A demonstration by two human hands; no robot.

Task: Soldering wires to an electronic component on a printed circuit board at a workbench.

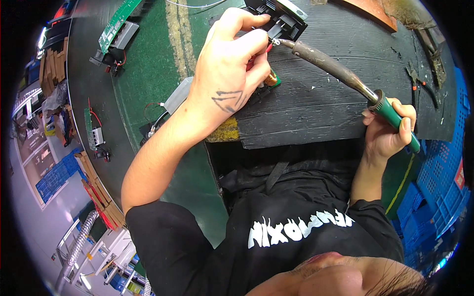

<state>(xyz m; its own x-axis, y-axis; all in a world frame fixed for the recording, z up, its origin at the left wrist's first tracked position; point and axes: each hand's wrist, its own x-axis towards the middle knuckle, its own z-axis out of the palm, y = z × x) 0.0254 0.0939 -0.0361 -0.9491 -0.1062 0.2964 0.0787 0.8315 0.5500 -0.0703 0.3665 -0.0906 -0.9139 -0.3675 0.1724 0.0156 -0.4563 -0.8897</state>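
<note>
Some blue crates [439, 167] near the soldering iron [340, 73]

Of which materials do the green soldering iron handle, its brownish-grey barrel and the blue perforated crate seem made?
Green handle: probably plastic, smooth with glossy highlights. Brownish-grey barrel: apparently metal, its bare surface discoloured and dully shiny. Blue perforated crate: likely moulded plastic, uniformly coloured, regularly holed.

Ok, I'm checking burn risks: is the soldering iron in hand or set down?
In hand: the right hand wraps the green handle of the soldering iron, its tip beside the left hand.
</note>
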